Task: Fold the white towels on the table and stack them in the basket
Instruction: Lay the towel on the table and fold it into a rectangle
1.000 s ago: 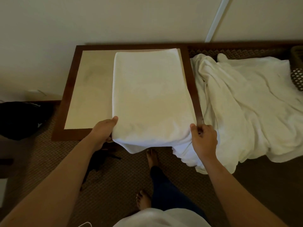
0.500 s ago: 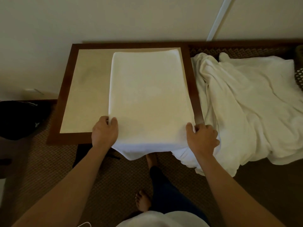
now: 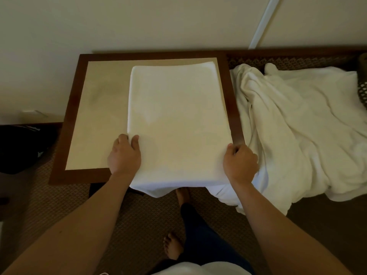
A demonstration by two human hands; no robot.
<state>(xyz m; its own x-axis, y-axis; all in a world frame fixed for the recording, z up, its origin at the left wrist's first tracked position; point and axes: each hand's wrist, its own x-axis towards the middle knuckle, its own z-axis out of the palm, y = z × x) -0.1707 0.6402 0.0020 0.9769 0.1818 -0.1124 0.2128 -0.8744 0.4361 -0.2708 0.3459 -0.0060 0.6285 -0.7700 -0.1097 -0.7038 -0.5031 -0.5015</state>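
My left hand pinches the folded white terry towel's near-left edge | my right hand grips its near-right corner | towel on the brown-framed table

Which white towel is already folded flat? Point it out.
The folded towel on the table, gripped by both hands; the crumpled towels right of it lie in an unfolded heap.

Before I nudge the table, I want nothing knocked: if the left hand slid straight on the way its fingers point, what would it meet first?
Only the towel it already grips; the left hand points toward the wall, which looks next, though depth is unclear.
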